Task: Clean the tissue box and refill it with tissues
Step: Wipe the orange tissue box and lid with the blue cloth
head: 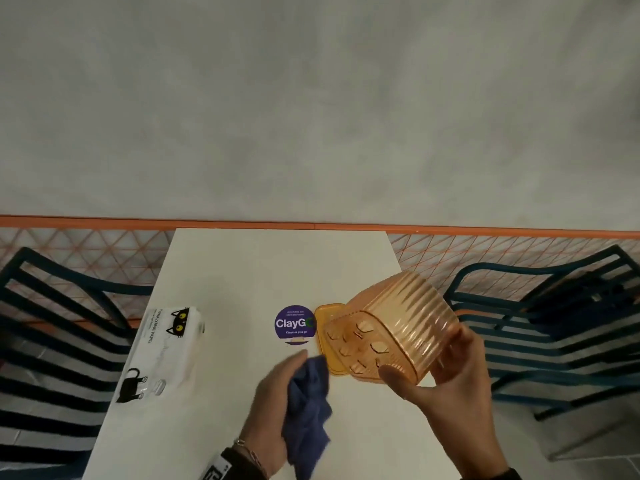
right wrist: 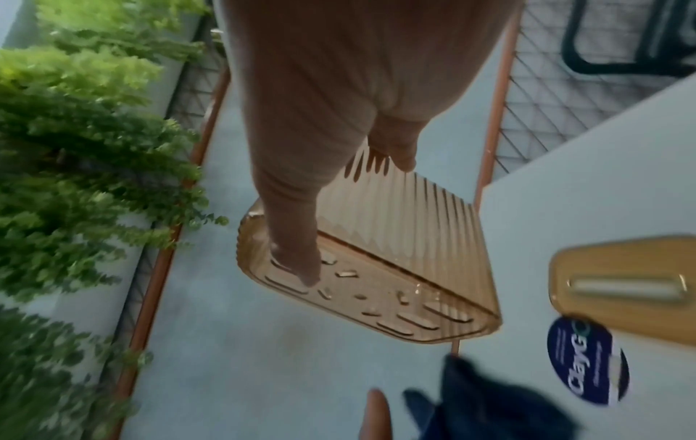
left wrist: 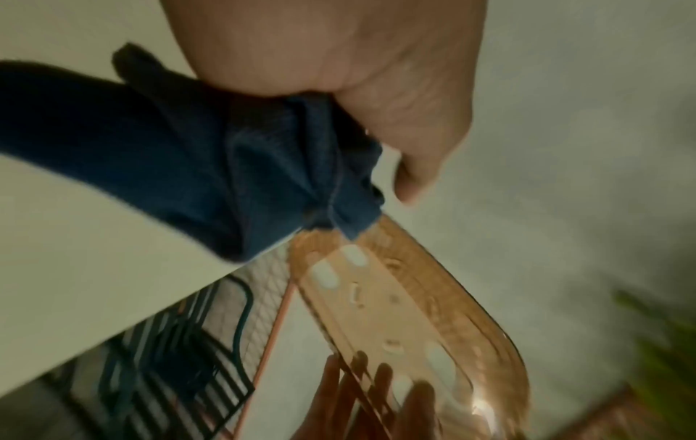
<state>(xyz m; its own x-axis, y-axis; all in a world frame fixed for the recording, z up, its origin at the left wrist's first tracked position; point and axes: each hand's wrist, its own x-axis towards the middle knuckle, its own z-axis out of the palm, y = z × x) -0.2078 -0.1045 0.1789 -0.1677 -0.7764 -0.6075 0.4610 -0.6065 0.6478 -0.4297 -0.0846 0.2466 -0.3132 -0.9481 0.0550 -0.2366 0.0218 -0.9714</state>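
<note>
My right hand (head: pixel 440 372) holds a ribbed amber tissue box (head: pixel 398 327) tilted above the white table (head: pixel 263 271), thumb on its perforated bottom (right wrist: pixel 361 294) and fingers round the far side. Just left of it, my left hand (head: pixel 277 403) grips a bunched blue cloth (head: pixel 310 410), the same blue cloth (left wrist: pixel 226 166) filling the left wrist view close to the box (left wrist: pixel 406 312). The box's amber lid (head: pixel 327 315) lies flat on the table behind the box; in the right wrist view the lid (right wrist: pixel 633 288) shows its slot. A white tissue pack (head: pixel 162 348) with black cats lies at the table's left.
A round purple ClayGo sticker (head: pixel 294 323) sits mid-table beside the lid. Dark slatted chairs stand to the left (head: pixel 52 341) and right (head: pixel 561 334). An orange rail with mesh (head: pixel 311 225) runs behind the table. Green plants (right wrist: pixel 75 148) grow beyond the rail.
</note>
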